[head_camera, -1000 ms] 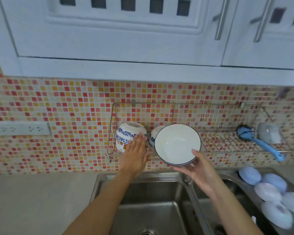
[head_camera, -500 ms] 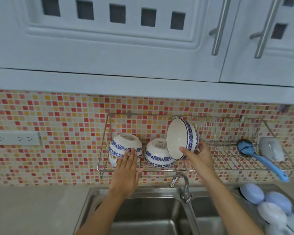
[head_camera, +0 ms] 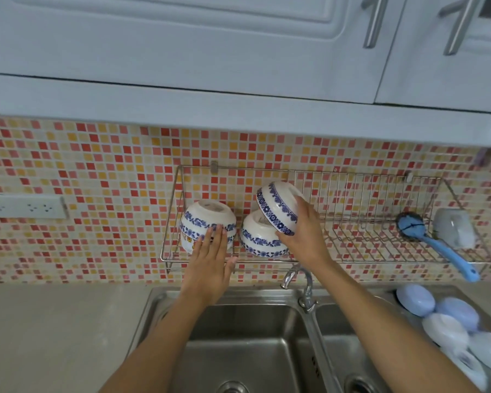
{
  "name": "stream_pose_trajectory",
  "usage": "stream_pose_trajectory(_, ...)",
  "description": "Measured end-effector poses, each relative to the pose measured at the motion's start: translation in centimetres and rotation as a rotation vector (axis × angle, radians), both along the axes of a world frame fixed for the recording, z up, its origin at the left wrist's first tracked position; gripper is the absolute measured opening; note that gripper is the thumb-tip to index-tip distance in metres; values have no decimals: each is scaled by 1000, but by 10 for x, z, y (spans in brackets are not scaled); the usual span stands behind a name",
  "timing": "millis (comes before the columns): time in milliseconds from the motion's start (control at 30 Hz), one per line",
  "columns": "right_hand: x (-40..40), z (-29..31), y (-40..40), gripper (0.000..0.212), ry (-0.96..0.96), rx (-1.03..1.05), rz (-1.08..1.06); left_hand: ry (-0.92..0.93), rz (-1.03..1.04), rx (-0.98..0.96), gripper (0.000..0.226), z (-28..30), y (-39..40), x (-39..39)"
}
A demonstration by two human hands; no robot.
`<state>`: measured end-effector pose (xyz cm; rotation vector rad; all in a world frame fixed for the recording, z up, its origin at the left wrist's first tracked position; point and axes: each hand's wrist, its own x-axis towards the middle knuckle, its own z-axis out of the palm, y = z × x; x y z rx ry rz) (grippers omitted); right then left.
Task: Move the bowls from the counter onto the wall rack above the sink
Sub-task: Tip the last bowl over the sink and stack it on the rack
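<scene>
The long silver wire rack point(head_camera: 380, 245) on the tiled wall holds two upside-down white bowls with blue flowers point(head_camera: 209, 219). The right hand point(head_camera: 302, 236) grips a third white-and-blue bowl point(head_camera: 277, 207), tilted over the middle one. The left hand point(head_camera: 210, 262), fingers straight, steadies the left bowl; set the third down slowly, I think, so nothing slides.

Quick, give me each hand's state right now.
Left hand: open, straight fingers resting on the left stacked bowls.
Right hand: holding the tilted blue-patterned bowl.
</scene>
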<state>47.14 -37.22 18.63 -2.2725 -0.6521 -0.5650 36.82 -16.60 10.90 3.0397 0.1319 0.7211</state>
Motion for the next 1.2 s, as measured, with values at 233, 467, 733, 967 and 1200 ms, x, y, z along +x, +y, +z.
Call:
stream_pose_trajectory(233,8,-17,9,96,-57,-282,20,-16,8,-2,66,0,-1,1)
stream_pose_trajectory(467,19,-14,15,99,-52,-442,103,-7,28,10,65,-3,0,2)
stream_pose_trajectory(733,26,-19,13,99,-46,-527,154,-6,11,-25,65,-3,-1,1)
stream_pose_trajectory(967,25,-21,13,98,-41,-528,195,18,6,-44,66,-4,0,1)
stream_pose_trajectory(1200,16,-17,11,92,63,-486,226,42,-17,-100,71,1,-1,-3)
